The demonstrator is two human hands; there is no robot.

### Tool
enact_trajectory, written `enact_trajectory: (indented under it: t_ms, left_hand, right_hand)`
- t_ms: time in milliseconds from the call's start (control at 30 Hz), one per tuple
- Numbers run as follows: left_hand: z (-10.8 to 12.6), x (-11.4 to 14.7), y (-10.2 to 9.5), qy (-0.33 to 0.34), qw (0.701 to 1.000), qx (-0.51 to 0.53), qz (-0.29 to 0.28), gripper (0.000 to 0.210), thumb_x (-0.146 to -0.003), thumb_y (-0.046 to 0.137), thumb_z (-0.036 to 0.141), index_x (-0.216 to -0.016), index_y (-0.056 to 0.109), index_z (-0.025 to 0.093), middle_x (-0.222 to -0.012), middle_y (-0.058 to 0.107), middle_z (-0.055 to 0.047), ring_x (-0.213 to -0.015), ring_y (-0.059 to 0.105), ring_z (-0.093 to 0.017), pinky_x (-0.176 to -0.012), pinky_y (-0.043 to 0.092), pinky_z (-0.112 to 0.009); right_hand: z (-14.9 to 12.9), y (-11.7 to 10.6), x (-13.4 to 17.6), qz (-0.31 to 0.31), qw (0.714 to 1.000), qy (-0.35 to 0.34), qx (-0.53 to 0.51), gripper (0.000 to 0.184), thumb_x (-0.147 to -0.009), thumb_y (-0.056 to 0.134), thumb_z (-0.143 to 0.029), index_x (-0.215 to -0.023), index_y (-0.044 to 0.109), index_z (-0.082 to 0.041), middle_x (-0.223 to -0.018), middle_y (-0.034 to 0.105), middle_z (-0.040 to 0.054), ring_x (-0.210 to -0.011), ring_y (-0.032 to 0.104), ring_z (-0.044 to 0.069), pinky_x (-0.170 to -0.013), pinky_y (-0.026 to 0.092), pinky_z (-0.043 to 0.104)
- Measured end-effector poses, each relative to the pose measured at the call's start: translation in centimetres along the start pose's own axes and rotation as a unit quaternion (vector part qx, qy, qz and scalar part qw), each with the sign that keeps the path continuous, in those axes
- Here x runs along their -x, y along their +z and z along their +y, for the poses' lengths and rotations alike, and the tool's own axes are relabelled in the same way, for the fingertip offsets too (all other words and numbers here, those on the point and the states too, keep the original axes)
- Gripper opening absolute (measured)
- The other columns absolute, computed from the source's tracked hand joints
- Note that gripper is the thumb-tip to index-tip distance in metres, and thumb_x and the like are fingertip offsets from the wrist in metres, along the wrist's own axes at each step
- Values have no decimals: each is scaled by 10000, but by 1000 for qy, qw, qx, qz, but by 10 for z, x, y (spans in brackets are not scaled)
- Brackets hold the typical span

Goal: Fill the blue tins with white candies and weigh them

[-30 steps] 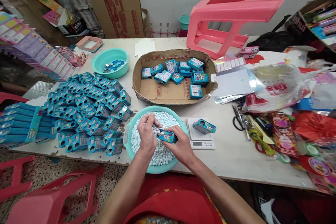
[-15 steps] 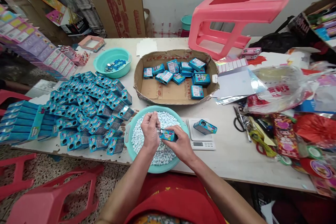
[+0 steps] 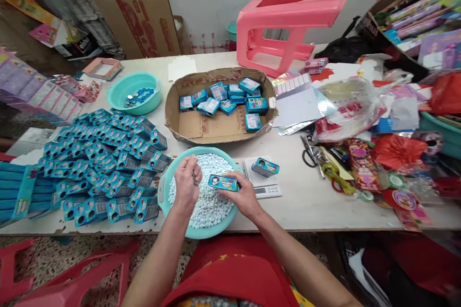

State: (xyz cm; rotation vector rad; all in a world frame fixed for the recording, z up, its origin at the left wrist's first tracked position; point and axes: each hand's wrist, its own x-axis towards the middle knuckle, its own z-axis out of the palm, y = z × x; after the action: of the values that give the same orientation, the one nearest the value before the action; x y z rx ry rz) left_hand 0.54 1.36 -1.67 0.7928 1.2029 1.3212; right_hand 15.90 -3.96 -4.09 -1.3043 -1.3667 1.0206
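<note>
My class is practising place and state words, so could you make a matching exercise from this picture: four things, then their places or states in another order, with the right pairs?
Column one:
1. Right hand
2. Pale pellets
3. Scale
4. Scissors

Column two:
A. Heaped in a teal basin
B. On the table, near plastic packaging
C. Gripping a blue box
D. White, with a small display

Right pairs: 1-C, 2-A, 3-D, 4-B

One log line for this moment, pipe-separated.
left hand: curled over teal basin | right hand: holding blue box | scale: another box on top
</note>
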Motion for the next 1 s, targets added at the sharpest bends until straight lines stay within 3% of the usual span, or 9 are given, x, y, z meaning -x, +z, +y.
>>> enact_trajectory:
  t_ms: [67, 200, 300, 433, 533, 600, 700, 833, 1000]
  left_hand:
    - [-14, -7, -15, 23, 980, -195, -22, 219, -762, 595, 406, -741, 532, 197, -612, 505, 17, -585, 505, -126, -521, 402, -222]
    - [-48, -18, -17, 120, 849, -505, -99, 179, -747, 610, 325, -885, 630, 212, -1012, 625, -68, -1045, 529, -262, -899, 414, -407]
    - [-63, -18, 26, 216, 820, -507, -156, 235, -828, 519, 280, -1039, 597, 209, -1097, 600, -81, -1079, 515, -242, -957, 387, -403]
    - [-82, -20, 116, 308, 735, -491, -353, 455, -797, 578, 252, -1242, 481, 242, -1271, 504, -83, -1180, 444, -235, -987, 374, -380]
    - [-95, -25, 162, 282, 654, -554, -432, 420, -787, 588, 253, -1200, 511, 236, -1198, 537, -97, -1131, 479, -268, -910, 423, -402]
    - [-94, -30, 170, 249, 656, -579, -415, 325, -800, 573, 267, -1118, 548, 205, -1083, 577, -98, -1024, 541, -259, -829, 459, -373]
    - [-68, -35, 143, 248, 740, -549, -298, 349, -805, 587, 334, -1117, 527, 189, -1075, 588, -90, -992, 566, -235, -808, 464, -326]
    - [-4, -32, 56, 278, 819, -492, -105, 480, -794, 604, 426, -1194, 472, 197, -1103, 604, -72, -1000, 578, -202, -849, 449, -290]
    - [50, -25, -66, 216, 741, -623, 131, 513, -794, 575, 426, -1229, 467, 176, -1165, 585, -109, -1042, 570, -258, -841, 451, -331]
  right_hand:
    - [-3, -17, 10, 7, 1000, 4, -16, 354, -644, 785, -298, -959, 640, -228, -954, 603, 21, -931, 577, 204, -846, 454, 328]
    - [-4, -57, 38, 16, 999, 19, -27, 359, -648, 789, -297, -970, 643, -236, -963, 594, 25, -920, 587, 204, -821, 473, 320]
    - [3, -91, 64, 59, 997, 58, -8, 357, -652, 783, -303, -970, 639, -228, -989, 599, 38, -931, 589, 215, -822, 479, 331]
    - [22, -140, 87, 172, 975, 134, 38, 370, -654, 765, -346, -964, 623, -203, -959, 617, 42, -872, 594, 210, -793, 484, 341]
    - [37, -167, 89, 250, 952, 167, 52, 435, -621, 779, -380, -975, 611, -192, -906, 633, 32, -812, 594, 195, -762, 488, 337]
    - [46, -173, 80, 271, 946, 172, 57, 469, -600, 786, -403, -976, 614, -184, -870, 641, 30, -784, 594, 193, -738, 491, 335]
    - [63, -165, 55, 274, 947, 157, 64, 501, -588, 784, -430, -990, 623, -179, -865, 643, 35, -769, 590, 194, -715, 491, 335]
    - [89, -129, 14, 267, 954, 129, 51, 536, -586, 775, -455, -1015, 618, -174, -882, 638, 42, -793, 592, 207, -768, 489, 383]
    - [106, -104, -5, 249, 960, 110, 68, 577, -613, 755, -459, -1097, 596, -188, -1093, 611, 75, -1003, 569, 253, -925, 438, 452]
